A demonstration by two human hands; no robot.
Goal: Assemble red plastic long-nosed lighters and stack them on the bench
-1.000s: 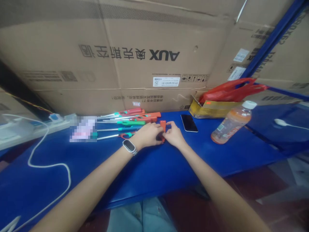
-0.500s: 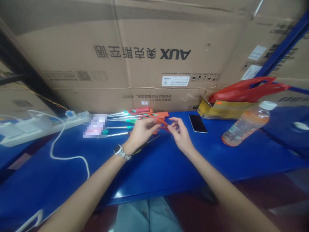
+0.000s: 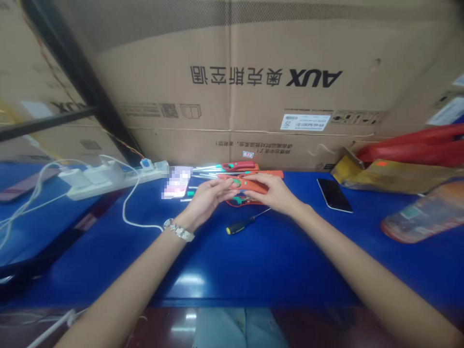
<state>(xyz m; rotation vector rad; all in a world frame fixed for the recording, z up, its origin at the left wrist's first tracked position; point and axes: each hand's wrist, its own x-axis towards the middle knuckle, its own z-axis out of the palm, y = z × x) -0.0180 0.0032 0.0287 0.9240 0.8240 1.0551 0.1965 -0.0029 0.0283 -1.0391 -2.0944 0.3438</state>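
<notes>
Both my hands meet over the blue table [image 3: 253,261] and hold an orange long-nozzle lighter [image 3: 250,185] with a green trigger. My left hand [image 3: 205,200], with a watch on its wrist, pinches the lighter's left end. My right hand [image 3: 277,193] wraps its fingers over the right end of the orange body. Several more lighters [image 3: 232,167] with orange, red and green handles and metal nozzles lie in a pile just behind my hands. A small black screwdriver with a yellow end [image 3: 242,224] rests on the table just below my hands.
A black phone [image 3: 334,195] lies face up to the right. Further right are a bottle of orange drink [image 3: 424,215] on its side and a red and yellow bag [image 3: 402,166]. A white power strip with chargers and cables [image 3: 108,174] sits at left. Large cardboard boxes [image 3: 253,82] form the back wall.
The view has swung left. My hands went from a small orange piece to holding a full orange lighter above the pile, and the screwdriver now lies uncovered on the table.
</notes>
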